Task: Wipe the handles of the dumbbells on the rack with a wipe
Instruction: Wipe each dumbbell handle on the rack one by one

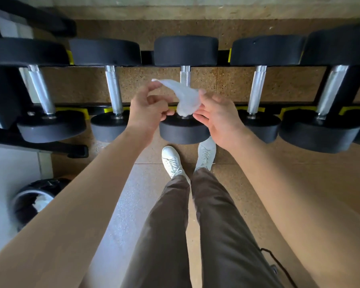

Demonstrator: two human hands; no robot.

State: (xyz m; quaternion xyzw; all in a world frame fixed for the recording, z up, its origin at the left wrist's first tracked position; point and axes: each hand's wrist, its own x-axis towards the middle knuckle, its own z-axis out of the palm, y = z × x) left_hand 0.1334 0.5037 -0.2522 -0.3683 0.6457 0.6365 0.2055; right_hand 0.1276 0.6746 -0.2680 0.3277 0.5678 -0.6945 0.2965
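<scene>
Several black dumbbells with chrome handles lie side by side on a black rack [227, 59] with yellow pads. A thin white wipe [185, 98] is stretched over the middle dumbbell's handle [185, 74]. My left hand [149, 110] pinches the wipe's upper left corner between thumb and forefinger. My right hand [216, 115] holds the wipe's bunched lower end against its thumb side, fingers loosely extended. The wipe covers most of that handle; only its far end shows. The near head [184, 132] of that dumbbell lies just under both hands.
Neighbouring handles show on the left [113, 89] and right [257, 89], with larger dumbbells at both ends. A black bin with white waste [32, 201] stands at the lower left. My white shoes [173, 162] are on the cork-coloured floor below the rack.
</scene>
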